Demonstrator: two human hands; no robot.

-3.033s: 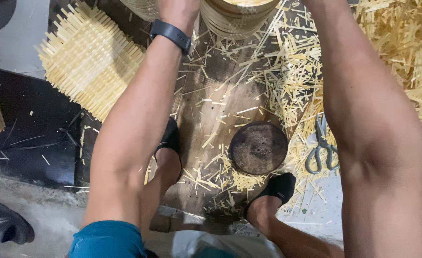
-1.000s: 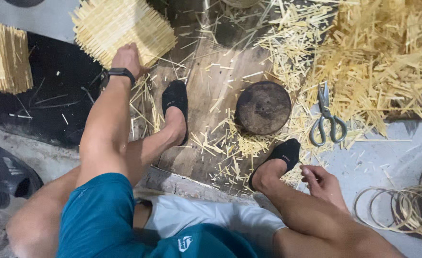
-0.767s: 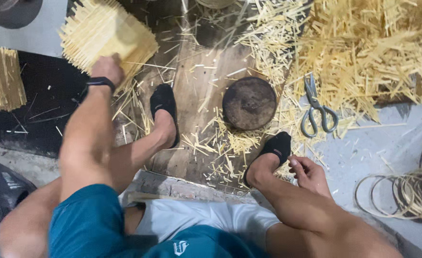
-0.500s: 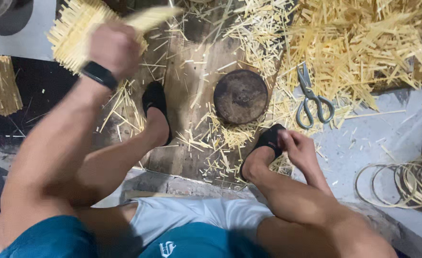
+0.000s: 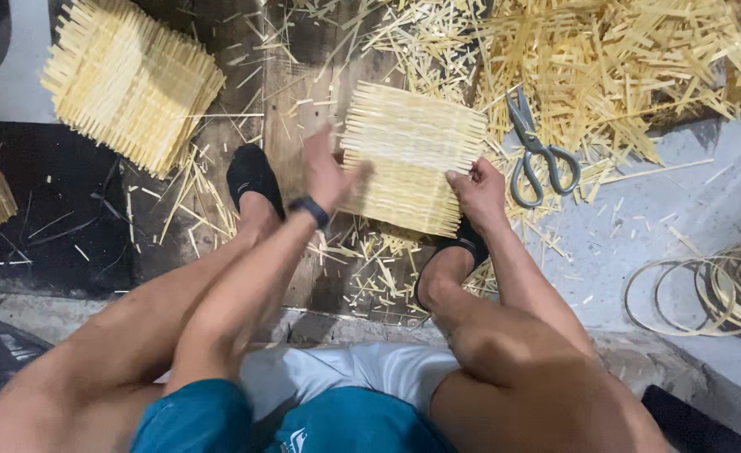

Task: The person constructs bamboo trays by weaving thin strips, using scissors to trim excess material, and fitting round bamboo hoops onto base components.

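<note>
Both hands [image 5: 328, 172] [image 5: 478, 193] pinch the woven mat [image 5: 410, 155] by its edges

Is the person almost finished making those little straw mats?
Some look finished: a stack of woven mats lies at the upper left. Both the left hand and right hand hold one mat now. A big pile of loose strips remains, so probably plenty left.

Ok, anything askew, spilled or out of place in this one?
Loose straw offcuts are strewn over the floor, partly burying the scissors. The woven mat between both hands lies flat; nothing else stands out.
</note>
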